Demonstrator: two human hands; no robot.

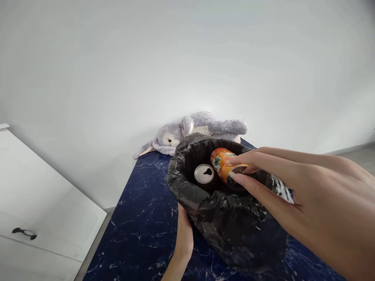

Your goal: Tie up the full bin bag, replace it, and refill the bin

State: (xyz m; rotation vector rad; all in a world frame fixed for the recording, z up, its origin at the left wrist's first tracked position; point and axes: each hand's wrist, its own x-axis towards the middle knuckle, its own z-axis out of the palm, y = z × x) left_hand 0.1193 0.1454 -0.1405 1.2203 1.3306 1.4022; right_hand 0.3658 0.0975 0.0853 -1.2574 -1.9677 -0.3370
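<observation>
My right hand (310,195) reaches from the right over the mouth of a bin lined with a black plastic bag (234,230). Thumb and fingertips are closed on an orange soda can (224,160), which lies tilted inside the opening with its end toward me. Beside it, to the left, another can (204,174) stands in the bag, its silver top showing an opened mouth hole. My left hand (184,230) is against the bin's left side; its fingers are hidden behind the bag, so their grip cannot be seen. The bin leans toward me.
A grey plush toy (199,125) lies on its side behind the bin, along the white wall (187,58). The dark blue marble-patterned tabletop (140,210) is under the bin. A white cabinet (43,207) with a dark handle (24,233) stands at the left.
</observation>
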